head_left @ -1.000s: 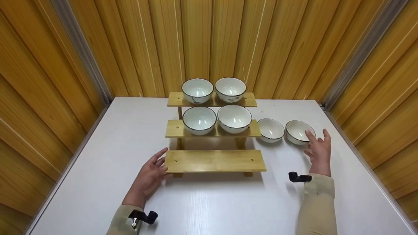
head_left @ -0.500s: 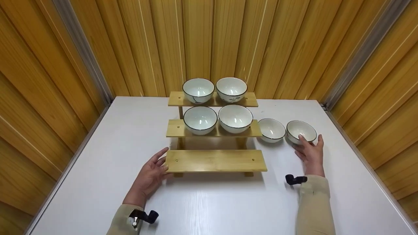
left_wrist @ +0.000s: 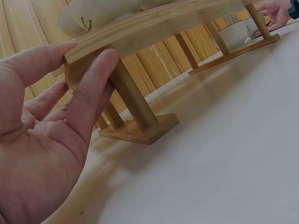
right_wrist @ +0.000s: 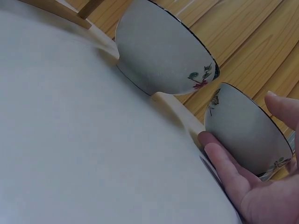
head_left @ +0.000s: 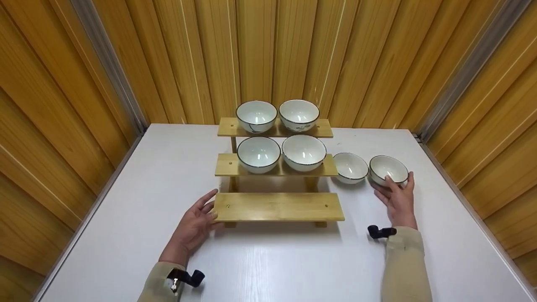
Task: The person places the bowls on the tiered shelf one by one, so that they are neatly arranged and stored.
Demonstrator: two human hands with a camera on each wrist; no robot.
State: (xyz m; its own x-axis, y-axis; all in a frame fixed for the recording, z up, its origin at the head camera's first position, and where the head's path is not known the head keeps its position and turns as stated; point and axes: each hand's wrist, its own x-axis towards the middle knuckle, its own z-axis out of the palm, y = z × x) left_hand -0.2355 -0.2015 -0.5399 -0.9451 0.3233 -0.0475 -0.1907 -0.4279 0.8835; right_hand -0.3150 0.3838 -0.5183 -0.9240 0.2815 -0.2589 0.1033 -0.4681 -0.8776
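Observation:
A three-step wooden rack (head_left: 277, 206) stands mid-table, its lowest board bare. My left hand (head_left: 212, 205) pinches that board's left end; in the left wrist view the thumb lies on top of the board (left_wrist: 154, 23) and the index finger (left_wrist: 93, 88) under its edge. Two white bowls stand on the table right of the rack. My right hand (head_left: 398, 180) grips the far-right bowl (head_left: 388, 167), fingers curled under its near side (right_wrist: 247, 130) and thumb on its right rim. The other table bowl (head_left: 350, 167) stands untouched beside it.
Two bowls (head_left: 258, 154) (head_left: 303, 152) sit on the rack's middle step and two more (head_left: 256, 116) (head_left: 298, 114) on the top step. Wooden panel walls enclose the white table (head_left: 268, 260) on the left, back and right.
My right hand drew back from over the far-right bowl and closed round its near side. The left hand stayed on the rack's lowest board.

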